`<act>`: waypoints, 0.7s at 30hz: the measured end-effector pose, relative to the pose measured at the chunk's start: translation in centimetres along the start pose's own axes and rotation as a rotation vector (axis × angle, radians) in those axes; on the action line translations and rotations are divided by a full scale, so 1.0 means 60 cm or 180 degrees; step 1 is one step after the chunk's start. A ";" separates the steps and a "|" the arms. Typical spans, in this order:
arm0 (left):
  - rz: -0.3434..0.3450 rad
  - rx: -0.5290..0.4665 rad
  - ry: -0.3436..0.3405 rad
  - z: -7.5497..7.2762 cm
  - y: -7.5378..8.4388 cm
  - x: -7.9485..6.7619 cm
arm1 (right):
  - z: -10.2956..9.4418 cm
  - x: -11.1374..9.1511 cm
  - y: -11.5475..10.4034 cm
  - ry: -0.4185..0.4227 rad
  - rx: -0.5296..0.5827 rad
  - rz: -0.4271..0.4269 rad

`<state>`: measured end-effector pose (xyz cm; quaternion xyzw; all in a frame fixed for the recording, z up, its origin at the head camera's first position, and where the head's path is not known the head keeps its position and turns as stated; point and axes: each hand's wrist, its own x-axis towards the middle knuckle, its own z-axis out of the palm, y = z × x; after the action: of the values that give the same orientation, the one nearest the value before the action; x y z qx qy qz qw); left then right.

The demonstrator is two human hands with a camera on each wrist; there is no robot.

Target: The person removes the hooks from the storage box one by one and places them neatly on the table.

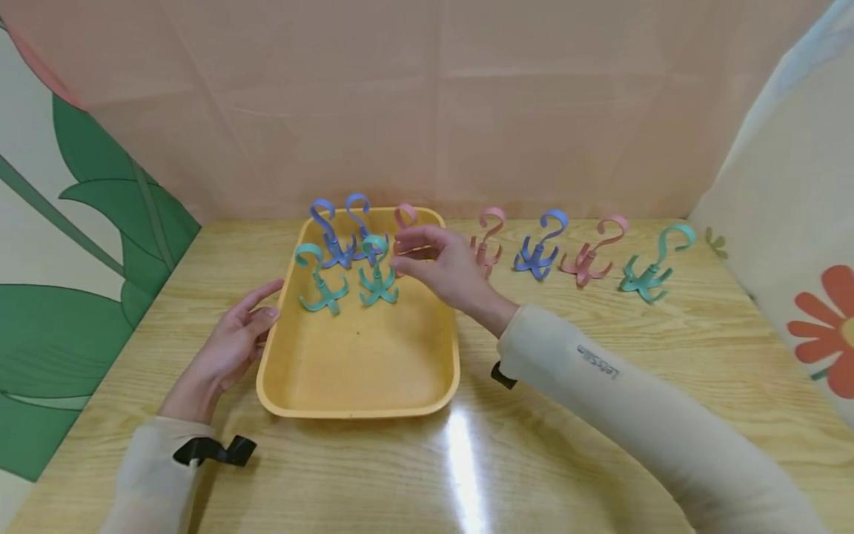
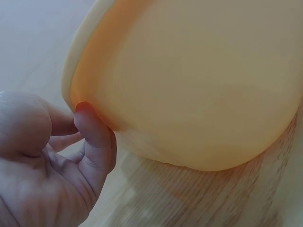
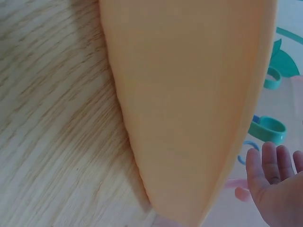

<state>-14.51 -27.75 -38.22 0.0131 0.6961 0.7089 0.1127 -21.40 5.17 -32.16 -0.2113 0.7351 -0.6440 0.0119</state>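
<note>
- The tray (image 1: 360, 371) sits on the left half of the desk (image 1: 567, 445), a yellow, round-cornered box with its narrower sides near and far.
- The left hand (image 1: 233, 337) is at the tray's left side with relaxed fingers, a fingertip against the outer wall just under the rim.
- The right hand (image 1: 454, 271) is over the tray's far right part, thumb and forefinger slightly parted with a gap between; it appears to hold nothing.
- Just beside those fingers stands the inner pink hook (image 1: 405, 208), partly hidden by the hand; whether they touch cannot be told.
- Further left in the tray are two blue hooks (image 1: 341, 256) at the far end and two teal hooks (image 1: 378, 286) nearer, all upright.
- To the right of the tray, a row on the desk runs left to right: a pink hook (image 1: 486, 252), a blue hook (image 1: 536, 258), another pink hook (image 1: 584, 265) and a teal hook (image 1: 646, 280).
- A pinkish sheet (image 1: 434, 111) hangs behind the desk.
</note>
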 end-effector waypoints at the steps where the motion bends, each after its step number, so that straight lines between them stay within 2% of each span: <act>1: -0.0004 0.0000 0.0001 0.000 0.000 0.000 | 0.002 0.002 0.001 -0.0006 0.0009 0.0021; 9: -0.0017 0.0001 0.0012 0.000 0.000 0.001 | 0.017 0.018 0.001 -0.0011 -0.0126 0.0213; 21: -0.0023 -0.0012 0.0008 0.000 0.001 0.002 | 0.021 0.039 0.006 0.0142 -0.0398 0.0346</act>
<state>-14.62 -27.75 -38.15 0.0095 0.6949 0.7098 0.1145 -23.24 3.27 -32.10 -0.1571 0.7844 -0.5998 0.0172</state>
